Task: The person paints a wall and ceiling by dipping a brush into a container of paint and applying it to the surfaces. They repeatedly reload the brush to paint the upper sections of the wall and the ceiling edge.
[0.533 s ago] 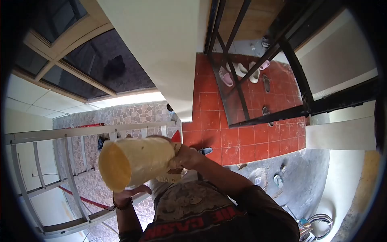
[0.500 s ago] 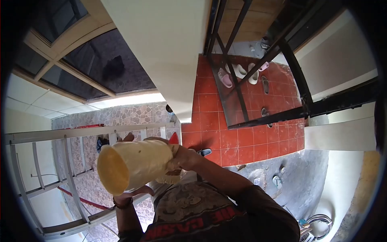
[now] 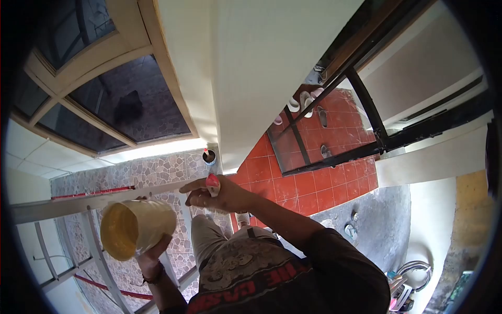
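A cream-coloured paint container [image 3: 157,220] lies tilted on its side toward the left, its open mouth showing yellowish paint residue. My left hand [image 3: 154,252] grips it from below and behind, a bracelet on the wrist. To the right of the container, apart from it, my right hand [image 3: 222,194] is closed around a brush with a red handle tip [image 3: 213,182]; pale bristles show under the hand. Both hands are beside the top rail of a metal ladder [image 3: 63,205].
A white wall edge [image 3: 251,68] stands ahead, between a wooden-framed window [image 3: 104,99] and a black metal gate [image 3: 366,144]. A small pot [image 3: 209,157] sits on the patterned floor below. Shoes [image 3: 306,102] lie on red tiles. A coiled hose [image 3: 415,277] is at lower right.
The container has moved left and away from my right hand, which has come off it with the brush. The view has shifted, and the small pot now shows fully.
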Action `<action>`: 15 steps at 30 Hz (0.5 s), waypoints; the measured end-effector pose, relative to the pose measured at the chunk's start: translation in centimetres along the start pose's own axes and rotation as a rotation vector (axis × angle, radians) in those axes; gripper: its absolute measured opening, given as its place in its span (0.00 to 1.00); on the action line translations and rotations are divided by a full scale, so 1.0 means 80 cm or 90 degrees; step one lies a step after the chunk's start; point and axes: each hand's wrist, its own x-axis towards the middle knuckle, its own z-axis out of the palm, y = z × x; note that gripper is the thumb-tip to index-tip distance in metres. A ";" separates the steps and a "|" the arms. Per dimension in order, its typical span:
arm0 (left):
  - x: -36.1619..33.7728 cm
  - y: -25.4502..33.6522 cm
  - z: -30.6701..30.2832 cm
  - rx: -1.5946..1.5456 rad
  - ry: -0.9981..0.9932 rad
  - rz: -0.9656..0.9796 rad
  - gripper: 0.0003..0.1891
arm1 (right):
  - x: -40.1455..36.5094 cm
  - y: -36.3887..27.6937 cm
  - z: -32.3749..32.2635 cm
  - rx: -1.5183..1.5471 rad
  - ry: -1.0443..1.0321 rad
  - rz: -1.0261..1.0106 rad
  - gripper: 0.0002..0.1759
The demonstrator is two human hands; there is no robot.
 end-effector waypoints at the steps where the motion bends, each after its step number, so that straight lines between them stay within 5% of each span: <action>1: 0.001 -0.005 -0.023 0.024 0.038 -0.039 0.42 | 0.009 0.001 0.005 -0.024 0.057 -0.009 0.22; 5: 0.014 0.016 -0.105 0.052 0.099 -0.081 0.42 | 0.015 -0.036 0.045 -0.097 0.258 -0.023 0.12; 9: 0.036 0.043 -0.202 0.058 0.101 -0.013 0.45 | 0.005 -0.080 0.085 -0.198 0.437 -0.075 0.14; 11: 0.052 0.058 -0.252 0.077 0.042 0.005 0.47 | -0.011 -0.107 0.103 -0.271 0.571 -0.001 0.16; 12: 0.051 0.059 -0.277 0.113 0.003 0.044 0.47 | -0.021 -0.099 0.101 -0.237 0.638 -0.107 0.19; 13: 0.048 0.044 -0.292 -0.357 -0.080 -0.032 0.47 | -0.042 -0.118 0.106 -0.279 0.655 -0.015 0.10; 14: 0.053 0.056 -0.306 -0.337 -0.053 -0.065 0.47 | -0.068 -0.073 0.076 -0.108 0.684 -0.136 0.09; 15: 0.067 0.066 -0.313 -0.150 0.010 -0.033 0.45 | -0.088 -0.091 0.076 -0.517 0.669 -0.133 0.12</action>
